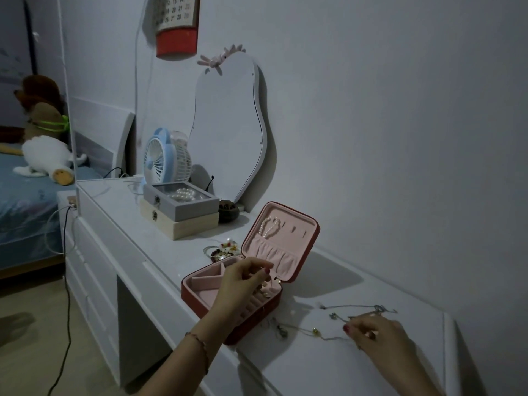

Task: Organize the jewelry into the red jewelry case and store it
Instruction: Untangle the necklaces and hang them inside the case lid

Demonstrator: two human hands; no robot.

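Pinching: left hand [243,278] over case [205,284]; right hand [371,332], necklace [317,331].

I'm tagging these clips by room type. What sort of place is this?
Most likely a bedroom: a white dressing table with a wavy mirror stands beside a bed holding plush toys. An open red jewelry case sits on the tabletop.

- red jewelry case [251,318] showing red outside, pink lining
- bench [137,224] showing plain white
- fan [160,158] showing pale blue and white
- stacked boxes: grey box [185,211] sitting over beige box [194,228]
- calendar [177,24] showing red base
- hands: left hand [243,284] and right hand [377,332] wearing red nail polish
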